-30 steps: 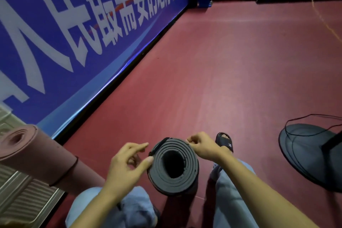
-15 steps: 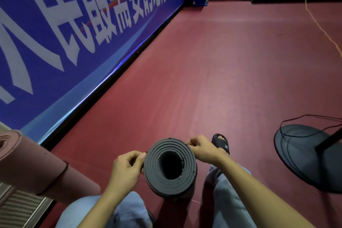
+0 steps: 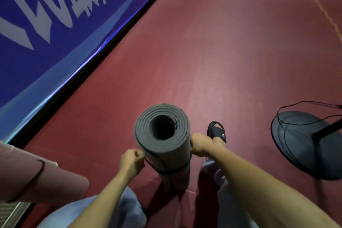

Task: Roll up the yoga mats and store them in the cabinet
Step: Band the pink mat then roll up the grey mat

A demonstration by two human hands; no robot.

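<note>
A rolled grey yoga mat (image 3: 162, 135) stands on end on the red floor between my knees, its open spiral end facing up. A thin black band (image 3: 167, 172) circles the roll below its top. My left hand (image 3: 131, 161) pinches the band at the roll's left side. My right hand (image 3: 199, 144) grips the band at the right side of the roll. A rolled pink mat (image 3: 37, 177) with its own black band lies at the lower left.
A blue banner wall (image 3: 55, 33) with white characters runs along the left. A black round fan base (image 3: 307, 144) with a thin cable sits at the right. My sandalled foot (image 3: 217, 131) is beside the grey mat. Metal slats (image 3: 11, 214) show at the bottom left.
The band has slid from the top rim down around the body of the grey roll. Both hands have moved down the roll's sides with it.
</note>
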